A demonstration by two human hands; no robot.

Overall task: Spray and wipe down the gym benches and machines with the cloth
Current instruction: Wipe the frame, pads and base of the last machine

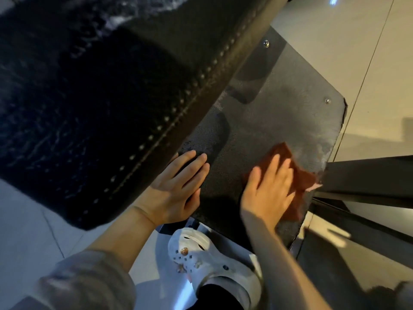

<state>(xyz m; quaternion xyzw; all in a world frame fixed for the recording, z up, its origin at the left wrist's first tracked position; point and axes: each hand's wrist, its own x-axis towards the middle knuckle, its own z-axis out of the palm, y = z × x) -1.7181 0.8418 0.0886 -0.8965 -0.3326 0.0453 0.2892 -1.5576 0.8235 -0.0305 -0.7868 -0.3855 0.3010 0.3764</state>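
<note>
Cloth [295, 175] under R hand [268, 189] on footplate [279, 104]; pad [89, 97] left.

— What carries everything here?
— A dark, textured metal plate [263, 121] on the machine, bolted at its far corners.
— What lies on it?
— A reddish-brown cloth [297, 182] near its right edge, under the flat right hand [268, 193]. The left hand [176, 189] lies flat by the left edge, beside the black padded seat [93, 90].
— And beneath?
— Pale tiled floor [368, 63].

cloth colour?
Reddish-brown cloth, under the right hand on the footplate; head view.
</note>
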